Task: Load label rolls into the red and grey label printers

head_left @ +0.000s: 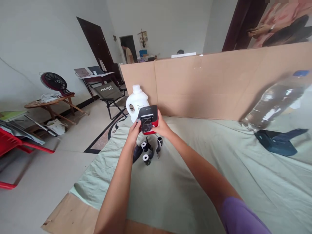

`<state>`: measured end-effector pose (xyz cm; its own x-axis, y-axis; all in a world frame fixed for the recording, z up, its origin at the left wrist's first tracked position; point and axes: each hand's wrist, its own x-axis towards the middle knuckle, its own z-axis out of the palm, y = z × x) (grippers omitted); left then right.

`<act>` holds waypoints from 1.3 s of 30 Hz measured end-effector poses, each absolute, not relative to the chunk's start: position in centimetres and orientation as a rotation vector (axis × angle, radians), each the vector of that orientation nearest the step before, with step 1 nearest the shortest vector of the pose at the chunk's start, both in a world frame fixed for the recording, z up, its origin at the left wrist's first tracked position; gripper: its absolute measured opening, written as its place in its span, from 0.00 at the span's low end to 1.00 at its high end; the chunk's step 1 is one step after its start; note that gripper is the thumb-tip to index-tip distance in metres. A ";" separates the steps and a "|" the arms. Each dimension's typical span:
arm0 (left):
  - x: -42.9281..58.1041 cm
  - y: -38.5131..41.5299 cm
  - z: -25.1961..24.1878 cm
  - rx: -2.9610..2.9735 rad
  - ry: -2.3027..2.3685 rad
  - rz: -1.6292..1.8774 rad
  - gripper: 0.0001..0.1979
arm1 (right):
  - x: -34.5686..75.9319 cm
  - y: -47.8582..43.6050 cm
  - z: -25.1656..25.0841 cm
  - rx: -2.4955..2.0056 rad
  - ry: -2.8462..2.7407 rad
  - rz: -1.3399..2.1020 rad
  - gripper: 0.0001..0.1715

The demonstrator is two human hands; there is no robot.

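Both of my hands grip a small black-and-red label printer (148, 113) above the cloth. A dark, shiny strip hangs from the slot in its top. My left hand (135, 130) is closed on its left side, and my right hand (162, 126) holds its right side, thumb along the edge. Below it, on the pale green cloth, are black rolls with white cores: one roll (146, 159) in front, another roll (144, 147) behind it, and a third roll (159, 141) to the right with a loose strip. A dark item (137, 153), partly hidden by my left forearm, lies beside them.
A white jug (136, 99) stands just behind the printer. A cardboard panel (185, 87) walls off the back of the cloth-covered surface (195, 195). On the right, a large clear bottle (273, 100) leans near a dark dustpan-like scoop (278, 141). Other people are beyond the panel.
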<state>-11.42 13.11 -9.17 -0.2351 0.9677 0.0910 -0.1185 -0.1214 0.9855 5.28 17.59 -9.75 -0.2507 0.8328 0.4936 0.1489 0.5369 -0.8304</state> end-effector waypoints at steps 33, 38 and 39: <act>7.7 -1.9 -17.8 1.609 0.799 1.149 0.47 | 27.9 -4.6 -17.8 -1.276 -1.618 0.318 0.68; 7.7 -2.1 -17.3 1.642 0.827 1.143 0.46 | 28.1 -4.5 -18.5 -1.308 -1.602 0.317 0.70; 7.8 -2.1 -17.2 1.649 0.835 1.144 0.46 | 28.1 -4.5 -18.6 -1.313 -1.599 0.319 0.70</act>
<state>7.76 -2.09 -17.22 0.3342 0.8903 0.3092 0.0231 -0.3357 0.9417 28.08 -4.54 -18.59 0.0903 0.8502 0.5186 0.5861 0.3756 -0.7179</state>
